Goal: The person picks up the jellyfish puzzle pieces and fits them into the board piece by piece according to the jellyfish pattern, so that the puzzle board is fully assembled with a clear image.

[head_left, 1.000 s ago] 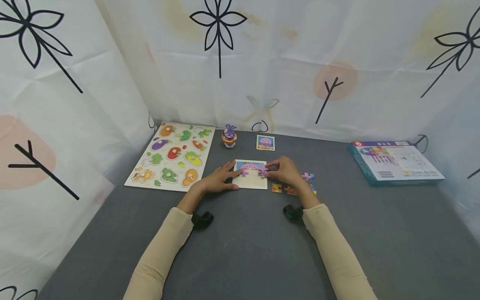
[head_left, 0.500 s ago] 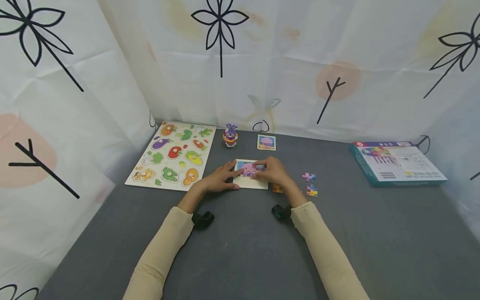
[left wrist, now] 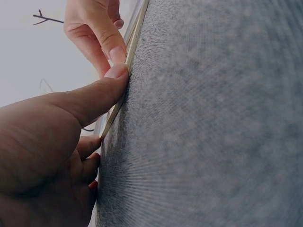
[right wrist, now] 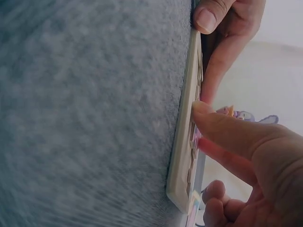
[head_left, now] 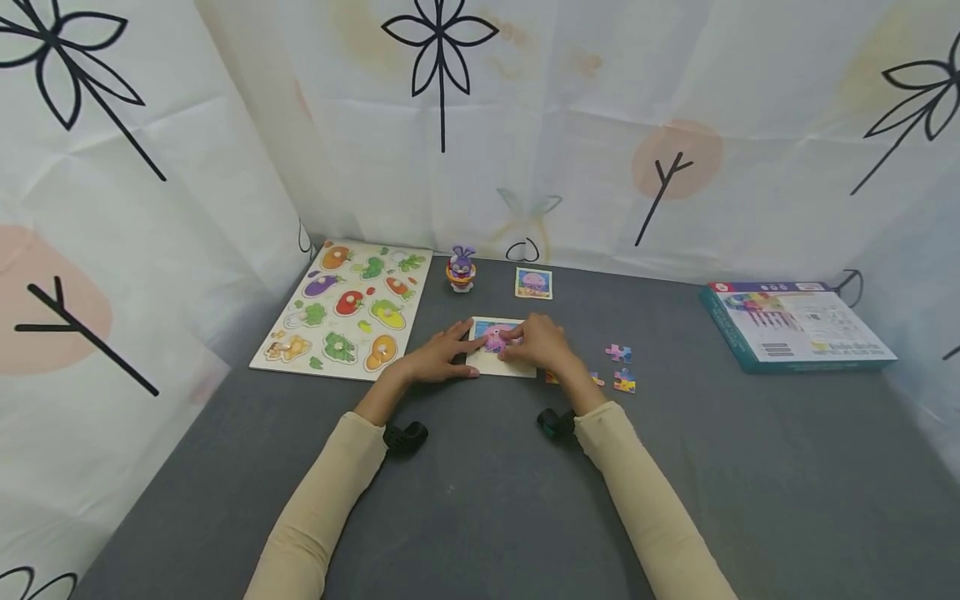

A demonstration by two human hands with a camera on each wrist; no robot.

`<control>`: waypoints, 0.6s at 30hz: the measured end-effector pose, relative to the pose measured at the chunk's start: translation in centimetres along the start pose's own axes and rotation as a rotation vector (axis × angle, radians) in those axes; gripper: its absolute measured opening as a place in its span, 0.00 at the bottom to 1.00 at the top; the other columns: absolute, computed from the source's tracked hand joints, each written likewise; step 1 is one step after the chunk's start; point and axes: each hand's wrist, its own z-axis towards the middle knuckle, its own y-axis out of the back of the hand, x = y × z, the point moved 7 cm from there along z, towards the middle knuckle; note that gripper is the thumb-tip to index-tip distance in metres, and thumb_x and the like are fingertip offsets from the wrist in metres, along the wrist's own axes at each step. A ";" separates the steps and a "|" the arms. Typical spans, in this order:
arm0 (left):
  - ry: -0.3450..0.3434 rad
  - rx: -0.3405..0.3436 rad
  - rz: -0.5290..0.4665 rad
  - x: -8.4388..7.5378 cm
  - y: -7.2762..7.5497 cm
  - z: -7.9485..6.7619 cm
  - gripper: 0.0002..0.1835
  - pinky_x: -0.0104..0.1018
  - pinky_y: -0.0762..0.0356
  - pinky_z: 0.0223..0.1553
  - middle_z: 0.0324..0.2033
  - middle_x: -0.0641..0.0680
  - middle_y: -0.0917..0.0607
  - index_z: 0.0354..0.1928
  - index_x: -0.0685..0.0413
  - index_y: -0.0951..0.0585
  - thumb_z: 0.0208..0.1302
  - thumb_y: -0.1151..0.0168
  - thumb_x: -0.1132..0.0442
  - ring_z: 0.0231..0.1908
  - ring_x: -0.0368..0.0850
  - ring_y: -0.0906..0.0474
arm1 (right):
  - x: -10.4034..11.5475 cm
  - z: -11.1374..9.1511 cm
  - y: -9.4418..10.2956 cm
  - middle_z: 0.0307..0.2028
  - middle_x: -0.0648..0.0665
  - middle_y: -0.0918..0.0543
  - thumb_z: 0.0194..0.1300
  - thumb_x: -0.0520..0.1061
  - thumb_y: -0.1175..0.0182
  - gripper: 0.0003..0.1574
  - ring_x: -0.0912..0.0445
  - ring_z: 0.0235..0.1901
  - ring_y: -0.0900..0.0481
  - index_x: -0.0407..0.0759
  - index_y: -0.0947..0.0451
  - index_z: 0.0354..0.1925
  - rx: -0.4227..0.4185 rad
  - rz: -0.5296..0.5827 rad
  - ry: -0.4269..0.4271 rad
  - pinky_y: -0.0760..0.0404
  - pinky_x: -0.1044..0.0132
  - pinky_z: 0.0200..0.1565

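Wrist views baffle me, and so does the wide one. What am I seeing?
No machine here, just a person's left hand and right hand. The wide picture comes from a camera worn on the head; the two close ones from wrist cameras, so the table looks tipped. On it are a vegetable board, purple figure, picture card, loose puzzle pieces and flat box. The left hand rests on a puzzle board; the right pinches a pink piece there.

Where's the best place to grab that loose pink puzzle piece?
Probably the left and right edges of the pink puzzle piece, pinched from above: it lies flat on the table, looks thin, and a yellow piece sits close on its near side.
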 end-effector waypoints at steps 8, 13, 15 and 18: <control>-0.010 0.005 0.018 -0.3 0.0 0.1 0.34 0.60 0.61 0.67 0.71 0.65 0.58 0.69 0.53 0.43 0.64 0.44 0.55 0.70 0.62 0.64 | -0.1 -0.1 0.0 0.47 0.43 0.17 0.48 0.56 0.31 0.25 0.50 0.39 0.22 0.52 0.18 0.46 0.030 -0.027 -0.038 0.33 0.44 0.48; -0.013 0.007 0.019 -0.3 0.0 0.2 0.34 0.60 0.62 0.67 0.71 0.65 0.58 0.69 0.53 0.43 0.64 0.44 0.55 0.70 0.63 0.65 | -0.5 0.0 0.0 0.44 0.43 0.16 0.48 0.57 0.30 0.26 0.51 0.35 0.22 0.53 0.18 0.47 0.021 -0.013 -0.046 0.33 0.44 0.47; -0.015 0.004 0.023 -0.2 0.0 0.2 0.34 0.60 0.62 0.67 0.71 0.65 0.57 0.69 0.53 0.43 0.64 0.44 0.54 0.70 0.62 0.65 | -0.6 0.0 0.0 0.44 0.43 0.16 0.48 0.57 0.30 0.26 0.50 0.36 0.22 0.53 0.18 0.47 0.013 -0.003 -0.032 0.32 0.44 0.46; -0.017 0.004 0.030 -0.1 -0.1 0.2 0.34 0.60 0.61 0.67 0.71 0.65 0.57 0.69 0.52 0.43 0.64 0.44 0.54 0.71 0.62 0.64 | -0.8 0.1 0.1 0.35 0.43 0.15 0.48 0.56 0.31 0.25 0.52 0.29 0.24 0.52 0.18 0.47 -0.005 0.032 -0.003 0.30 0.52 0.38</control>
